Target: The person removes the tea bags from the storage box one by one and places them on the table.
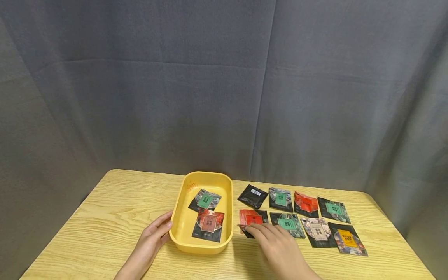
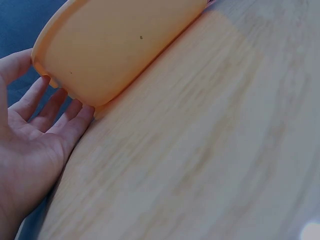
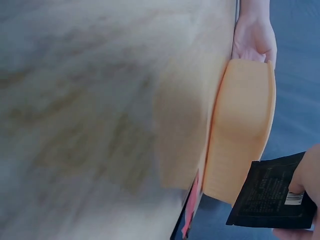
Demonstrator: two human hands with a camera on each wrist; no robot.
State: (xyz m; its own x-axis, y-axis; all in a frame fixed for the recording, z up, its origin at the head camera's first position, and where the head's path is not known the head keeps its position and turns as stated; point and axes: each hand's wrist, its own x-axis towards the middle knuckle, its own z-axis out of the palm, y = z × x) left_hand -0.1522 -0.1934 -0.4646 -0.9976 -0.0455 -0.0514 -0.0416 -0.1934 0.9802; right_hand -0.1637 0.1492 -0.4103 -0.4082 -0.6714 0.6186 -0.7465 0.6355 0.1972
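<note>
My left hand [image 1: 152, 237] holds the near left edge of a yellow plastic tray [image 1: 199, 249], its thumb at the rim and its fingers against the outside wall [image 2: 130, 45]. Inside the tray lie a green-labelled sachet [image 1: 204, 201] and a red-and-black sachet [image 1: 209, 224], slightly overlapping. Right of the tray, my right hand [image 1: 281, 249] pinches a dark sachet [image 3: 265, 192] off the table. Its black back with small print and a barcode shows in the right wrist view; the head view mostly hides it behind the fingers.
On the right lie two rows of sachets, among them a plain black one [image 1: 252, 196], a red one [image 1: 306, 204], a pale pink one [image 1: 318, 231] and an orange-labelled one [image 1: 348, 239]. A grey curtain [image 1: 210, 97] hangs behind the wooden table [image 1: 115, 206].
</note>
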